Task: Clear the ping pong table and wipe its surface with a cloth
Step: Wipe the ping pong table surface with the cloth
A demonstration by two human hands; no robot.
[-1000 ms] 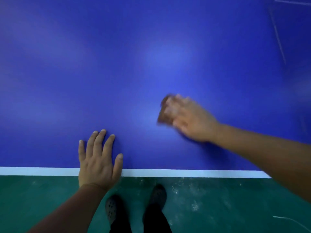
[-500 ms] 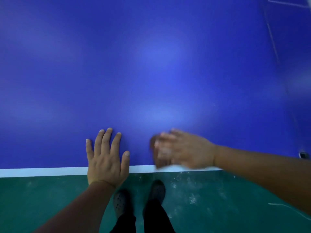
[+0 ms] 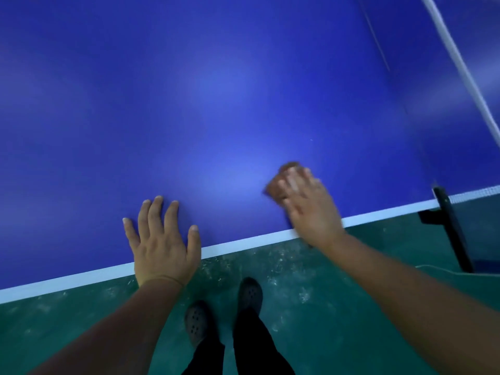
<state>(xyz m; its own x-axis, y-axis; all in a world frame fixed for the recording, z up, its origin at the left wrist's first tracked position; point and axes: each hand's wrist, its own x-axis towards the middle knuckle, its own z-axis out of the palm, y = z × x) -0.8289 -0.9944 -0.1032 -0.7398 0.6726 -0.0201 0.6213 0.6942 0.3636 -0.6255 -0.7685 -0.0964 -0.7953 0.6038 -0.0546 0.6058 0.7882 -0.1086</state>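
Cloth (image 3: pixel 281 182) pressed under flat right hand (image 3: pixel 311 209); left hand (image 3: pixel 162 242) splayed on table (image 3: pixel 216 90).

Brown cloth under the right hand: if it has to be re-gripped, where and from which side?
Probably the brown cloth at its exposed far-left corner, coming from above. It lies flat on the ping pong table, and the right hand presses down on the rest.

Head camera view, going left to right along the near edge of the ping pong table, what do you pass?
Left hand flat on the blue table → brown cloth → right hand pressing on it → black net post.
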